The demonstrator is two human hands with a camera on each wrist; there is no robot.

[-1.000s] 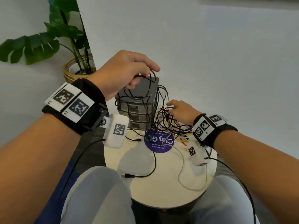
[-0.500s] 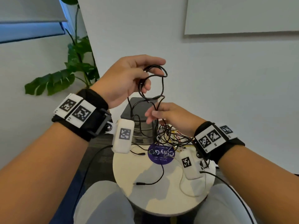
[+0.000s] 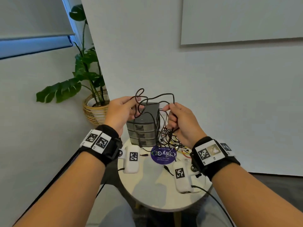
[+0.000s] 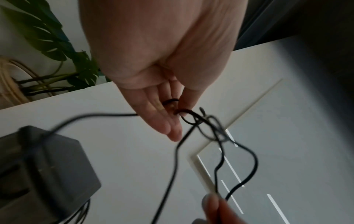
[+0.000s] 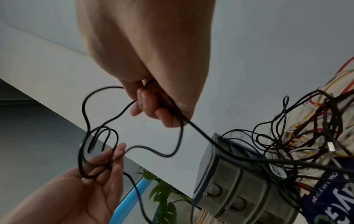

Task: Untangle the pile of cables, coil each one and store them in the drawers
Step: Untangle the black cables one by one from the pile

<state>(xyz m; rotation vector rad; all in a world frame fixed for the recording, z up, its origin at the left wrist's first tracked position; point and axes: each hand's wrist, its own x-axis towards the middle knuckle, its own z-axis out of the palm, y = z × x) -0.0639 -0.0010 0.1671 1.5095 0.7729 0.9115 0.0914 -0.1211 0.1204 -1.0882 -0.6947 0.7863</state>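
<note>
A thin black cable (image 3: 157, 96) is stretched in loops between both hands, above the grey drawer unit (image 3: 144, 126). My left hand (image 3: 122, 110) pinches small loops of it between thumb and fingers (image 4: 173, 109) (image 5: 107, 159). My right hand (image 3: 177, 118) grips a strand of the same cable (image 5: 162, 104). From the right hand it trails down into the tangled pile of black, red, yellow and white cables (image 3: 170, 141) (image 5: 306, 136) lying to the right of the drawers. All three drawers look closed.
The small round white table (image 3: 157, 190) carries a purple round sticker (image 3: 163, 154) and a loose black plug end (image 3: 166, 168). A potted plant in a wicker basket (image 3: 95, 108) stands behind to the left. A white wall panel is right behind the table.
Both hands rose off the table, lifting the black cable. The right hand left the pile and took a strand; the hands have since drawn apart, spreading the loops between them.
</note>
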